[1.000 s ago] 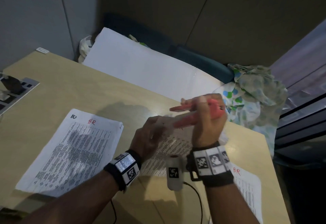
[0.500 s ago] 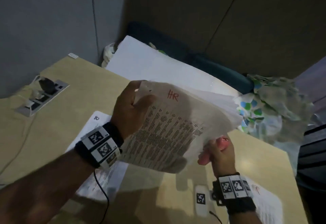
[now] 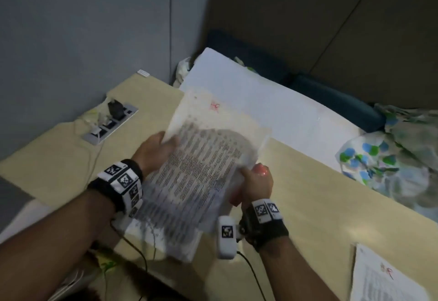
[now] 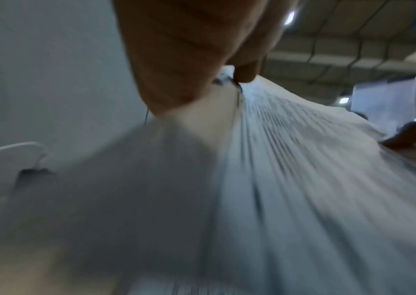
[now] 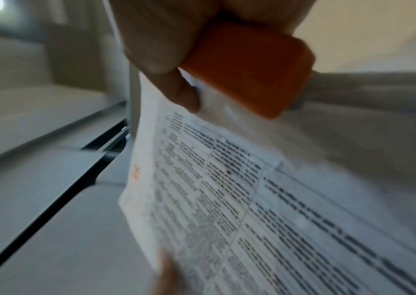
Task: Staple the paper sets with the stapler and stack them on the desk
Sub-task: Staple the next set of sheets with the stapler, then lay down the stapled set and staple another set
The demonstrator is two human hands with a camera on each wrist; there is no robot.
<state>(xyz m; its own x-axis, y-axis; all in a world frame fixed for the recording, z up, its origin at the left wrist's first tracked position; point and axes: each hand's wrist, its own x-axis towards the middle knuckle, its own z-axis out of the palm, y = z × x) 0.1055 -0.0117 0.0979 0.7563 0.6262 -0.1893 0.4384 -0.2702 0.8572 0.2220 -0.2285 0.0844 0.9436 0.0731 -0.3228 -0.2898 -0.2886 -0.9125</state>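
My left hand grips the left edge of a printed paper set marked in red at its top, held tilted above the desk. In the left wrist view my thumb and fingers pinch the paper set. My right hand is curled round the red stapler, and its thumb presses the sheet's right edge; the stapler and the paper set fill the right wrist view. A stack of paper sets lies on the desk under the held one. Another paper set lies at the lower right.
A socket panel with plugs and cables sits in the desk at the left. A large white board leans behind the desk's far edge, and a patterned cloth lies at the right. A grey wall stands close on the left.
The stapler has come off the paper set's corner and dropped low in my right hand. My left hand lifted the set and carried it left, over the stack on the desk.
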